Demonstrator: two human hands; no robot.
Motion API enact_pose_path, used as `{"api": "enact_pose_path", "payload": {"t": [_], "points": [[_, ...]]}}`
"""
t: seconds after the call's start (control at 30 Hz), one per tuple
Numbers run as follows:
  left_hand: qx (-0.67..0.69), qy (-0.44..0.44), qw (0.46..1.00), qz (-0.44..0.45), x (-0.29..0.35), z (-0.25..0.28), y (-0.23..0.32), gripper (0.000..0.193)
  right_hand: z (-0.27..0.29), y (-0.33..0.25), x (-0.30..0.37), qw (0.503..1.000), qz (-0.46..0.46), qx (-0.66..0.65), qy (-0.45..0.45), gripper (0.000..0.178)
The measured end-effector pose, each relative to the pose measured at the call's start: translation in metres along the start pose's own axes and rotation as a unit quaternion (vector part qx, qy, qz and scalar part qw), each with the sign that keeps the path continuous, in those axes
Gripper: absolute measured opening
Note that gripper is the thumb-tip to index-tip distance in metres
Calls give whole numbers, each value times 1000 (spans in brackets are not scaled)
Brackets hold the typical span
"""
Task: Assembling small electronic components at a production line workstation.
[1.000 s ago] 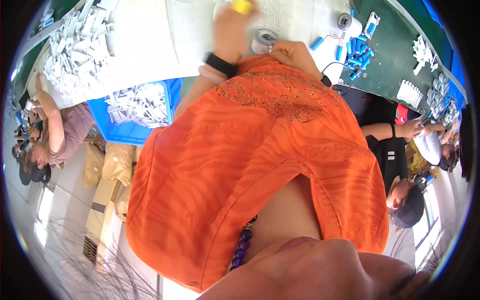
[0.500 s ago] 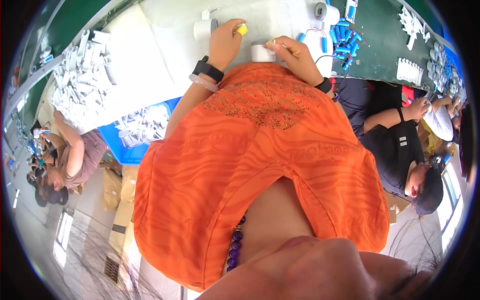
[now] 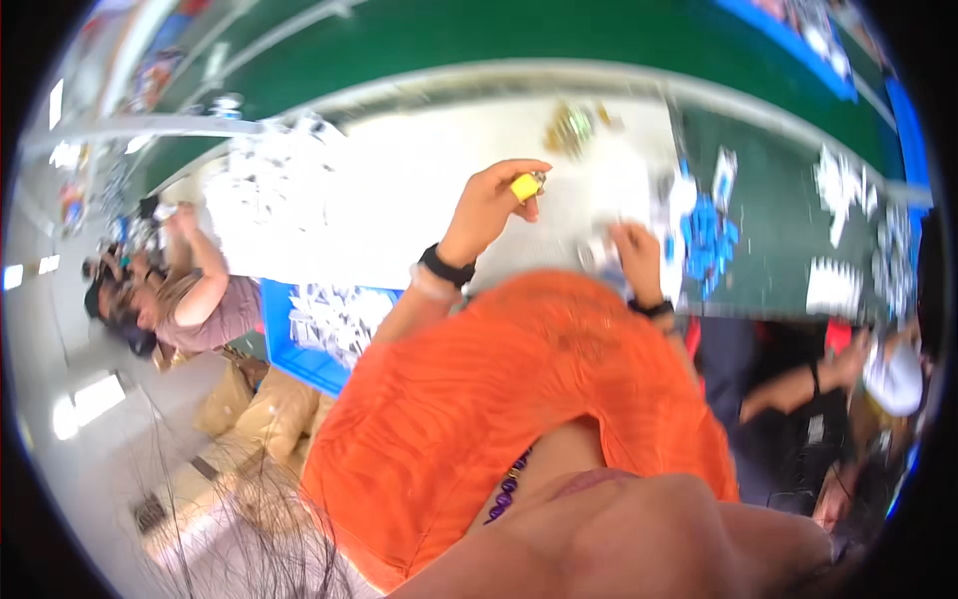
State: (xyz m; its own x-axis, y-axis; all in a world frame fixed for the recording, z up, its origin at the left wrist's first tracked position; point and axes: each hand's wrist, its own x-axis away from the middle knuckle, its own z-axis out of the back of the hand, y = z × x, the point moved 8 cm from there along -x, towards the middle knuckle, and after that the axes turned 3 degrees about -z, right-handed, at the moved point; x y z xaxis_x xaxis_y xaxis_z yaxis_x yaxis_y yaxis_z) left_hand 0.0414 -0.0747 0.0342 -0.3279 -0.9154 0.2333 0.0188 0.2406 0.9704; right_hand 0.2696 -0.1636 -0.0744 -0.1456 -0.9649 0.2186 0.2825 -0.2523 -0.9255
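Observation:
My left hand [image 3: 487,212] is closed around a small yellow piece [image 3: 525,187] with a shiny metallic end, pinched between thumb and fingers above the white worktable. Lower and to the right, my right hand [image 3: 641,262] has its fingers curled downward, smeared by motion. What it holds, if anything, I cannot make out. Right beside its fingertips is a blurred white part [image 3: 599,256], close to the table's near edge. Farther back on the table lies a pile of small yellowish and clear pieces [image 3: 572,130].
White plastic parts [image 3: 274,190] are heaped at the left. Below them a blue bin [image 3: 304,364] holds more. Blue cylindrical cells [image 3: 710,235] lie to the right, with white parts [image 3: 840,200] beyond on a green mat [image 3: 763,270]. People sit at both sides.
The view has tilted, bringing the table's far side and the yellowish pile into sight. My left hand has lifted with the yellow piece. The right hand stays close to a white part, now blurred.

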Motion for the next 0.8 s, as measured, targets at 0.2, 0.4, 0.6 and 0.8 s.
{"api": "enact_pose_path", "payload": {"t": [0.2,0.4,0.6,0.8], "points": [[-138,245,871,-402,17,85,265,25,6,8,-13,996,3,-90,26,21],[-331,317,700,-547,-2,139,409,14,-6,26,-14,985,-30,-160,-49,23],[-619,373,539,-432,-97,153,450,26,1,21,-11,991,33,-127,-16,21],[-281,310,726,-546,-72,80,337,26,-6,4,-17,997,54,-32,-37,21]]}}
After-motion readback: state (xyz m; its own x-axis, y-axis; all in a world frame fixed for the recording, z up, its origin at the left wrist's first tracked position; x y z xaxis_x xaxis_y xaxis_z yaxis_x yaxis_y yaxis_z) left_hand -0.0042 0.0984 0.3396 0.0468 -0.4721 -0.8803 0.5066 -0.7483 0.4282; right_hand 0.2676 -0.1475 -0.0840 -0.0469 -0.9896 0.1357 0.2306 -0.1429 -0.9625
